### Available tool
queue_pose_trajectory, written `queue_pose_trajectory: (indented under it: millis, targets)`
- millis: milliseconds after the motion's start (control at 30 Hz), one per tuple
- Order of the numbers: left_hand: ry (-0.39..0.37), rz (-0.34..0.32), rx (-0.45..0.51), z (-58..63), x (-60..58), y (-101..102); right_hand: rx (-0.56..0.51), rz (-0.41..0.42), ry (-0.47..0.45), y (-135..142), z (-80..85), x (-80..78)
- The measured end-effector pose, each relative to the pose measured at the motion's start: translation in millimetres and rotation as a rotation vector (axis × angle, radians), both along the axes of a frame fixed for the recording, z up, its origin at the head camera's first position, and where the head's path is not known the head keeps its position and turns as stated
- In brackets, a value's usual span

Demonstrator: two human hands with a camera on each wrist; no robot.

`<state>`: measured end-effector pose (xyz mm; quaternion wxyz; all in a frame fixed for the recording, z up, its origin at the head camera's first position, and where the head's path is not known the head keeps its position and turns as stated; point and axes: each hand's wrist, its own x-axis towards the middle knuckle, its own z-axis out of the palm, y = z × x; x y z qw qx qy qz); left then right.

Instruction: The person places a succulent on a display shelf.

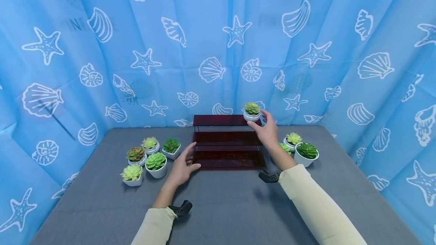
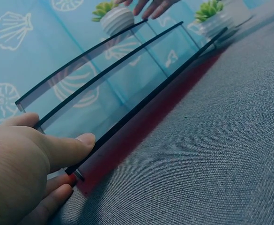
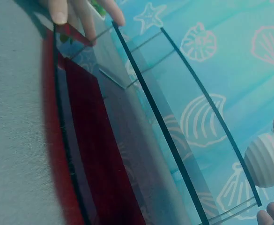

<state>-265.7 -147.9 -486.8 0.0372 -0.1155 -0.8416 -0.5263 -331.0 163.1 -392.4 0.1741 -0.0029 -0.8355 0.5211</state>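
A three-tier riser (image 1: 229,138) of dark red see-through panels stands near the back of the table. My right hand (image 1: 267,129) holds a potted succulent (image 1: 251,112), a green rosette in a ribbed white pot, at the right end of the top tier. In the right wrist view, the pot (image 3: 265,161) is beside the top panel's end, with fingertips around it. My left hand (image 1: 182,167) grips the riser's left end. Its thumb (image 2: 78,145) lies on the lowest panel's front edge, while other fingers reach the middle panel and below.
Several potted succulents (image 1: 156,162) cluster left of the riser. To its right, partly behind my right forearm, are a dark green succulent in a white pot (image 1: 306,151) and lighter ones (image 1: 292,139). A blue shell-print curtain (image 1: 211,41) hangs behind the grey tabletop (image 1: 231,207).
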Motion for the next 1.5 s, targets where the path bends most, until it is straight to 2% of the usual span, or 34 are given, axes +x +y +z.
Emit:
queue_pose_trajectory:
  millis: [200, 500, 867, 1300, 1500]
  targets:
    - [0.011, 0.001, 0.003, 1.1, -0.2, -1.3, 0.048, 0.035, 0.016, 4.7, -3.8, 16.6]
    - [0.025, -0.008, 0.011, 0.4, -0.9, -2.0, 0.185, 0.059, 0.125, 14.5, -18.5, 41.3]
    - [0.019, -0.013, 0.028, 6.2, 1.8, -1.3, 0.248, 0.002, 0.17, 43.2, -32.5, 66.2]
    - [0.005, -0.009, 0.018, 2.4, 1.6, -0.5, 0.279, -0.034, 0.074, 70.5, -46.8, 76.0]
    - [-0.004, -0.009, 0.017, 2.6, 1.4, -0.3, 0.297, -0.019, -0.012, 75.7, -52.9, 75.4]
